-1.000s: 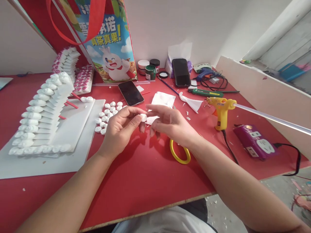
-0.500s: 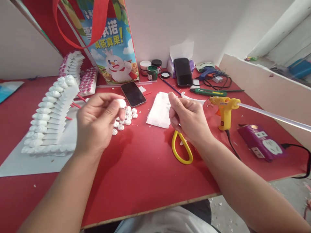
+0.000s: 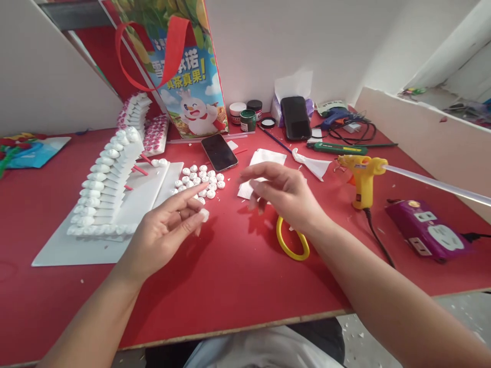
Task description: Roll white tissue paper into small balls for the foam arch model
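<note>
My left hand [image 3: 163, 232] pinches a small white rolled-paper rosette [image 3: 205, 215] between thumb and fingers, with the index finger stretched forward. To its right, my right hand [image 3: 286, 194] hovers above the table with curved, parted fingers and nothing visible in them. Several similar white rosettes [image 3: 210, 193] lie grouped just beyond my left hand. White folded paper sheets [image 3: 268, 156] lie partly hidden behind my right hand. Below that hand are yellow looped handles [image 3: 293, 254], apparently of scissors, with the rest hidden. A white standing paper structure [image 3: 111, 189] edged with rosettes rests on white board [image 3: 53, 250] at left.
A yellow glue gun [image 3: 362, 179] with a long clear stick and a purple power socket [image 3: 427, 230] stand at right. Phones [image 3: 219, 152], paint jars [image 3: 248, 121], a green cutter [image 3: 337, 148] and a printed bag [image 3: 195, 87] line the back of the red table [image 3: 230, 291].
My left hand has lowered and come toward the middle with the rosette. My right hand has gone from closed fingers to parted ones. The camera view has shifted slightly left.
</note>
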Available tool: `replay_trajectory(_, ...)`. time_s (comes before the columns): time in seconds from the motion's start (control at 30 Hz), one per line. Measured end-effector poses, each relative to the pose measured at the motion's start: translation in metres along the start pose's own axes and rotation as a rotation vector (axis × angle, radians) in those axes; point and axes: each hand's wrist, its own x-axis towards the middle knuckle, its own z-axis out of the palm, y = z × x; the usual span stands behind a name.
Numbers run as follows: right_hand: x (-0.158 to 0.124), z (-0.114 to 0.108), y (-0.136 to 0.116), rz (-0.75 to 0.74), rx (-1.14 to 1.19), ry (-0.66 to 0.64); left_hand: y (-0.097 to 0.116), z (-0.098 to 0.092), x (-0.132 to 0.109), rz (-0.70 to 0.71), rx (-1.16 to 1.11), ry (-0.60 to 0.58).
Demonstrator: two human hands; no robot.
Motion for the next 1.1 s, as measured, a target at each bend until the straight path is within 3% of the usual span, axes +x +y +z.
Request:
replay_trajectory(0.1, -0.003, 0.006, 0.004, 0.048, 0.045, -0.202, 0.009, 0.013, -0.007, -0.059, -0.267, -0.102)
replay_trajectory(0.17, -0.005, 0.007, 0.004, 0.047, 0.048, -0.237, 0.013, 0.024, -0.009, -0.156, -0.562, -0.144)
replay_trajectory(0.33, -0.003, 0.006, 0.005, 0.113, 0.131, -0.212, 0.016, 0.048, -0.013, -0.365, -1.098, -0.212)
replay_trajectory(0.6, -0.004, 0.012, 0.009, 0.025, -0.034, -0.018, 0.021, 0.073, -0.017, -0.396, -1.307, -0.271)
replay_trajectory(0.73, -0.008, 0.012, 0.005, 0.053, -0.082, -0.008, 0.02, 0.074, -0.021, -0.385, -1.225, -0.272)
replay_trajectory(0.87, -0.007, 0.011, 0.006, 0.056, -0.187, 0.018, 0.019, 0.053, -0.023, -0.346, -1.023, -0.236)
replay_trajectory(0.93, -0.005, 0.008, 0.006, 0.087, -0.222, 0.08, 0.014, 0.035, -0.022, -0.219, -0.775, -0.158)
replay_trajectory(1.0, -0.003, 0.005, 0.005, 0.111, -0.275, 0.142, 0.006, 0.017, -0.02, -0.095, -0.39, 0.0)
replay_trajectory(1.07, -0.002, 0.003, 0.005, 0.089, -0.378, 0.155, -0.003, 0.004, -0.017, -0.058, 0.014, 0.18)
replay_trajectory(1.1, -0.002, 0.003, 0.006, 0.048, -0.439, 0.133, -0.007, 0.001, -0.015, -0.017, 0.111, 0.202)
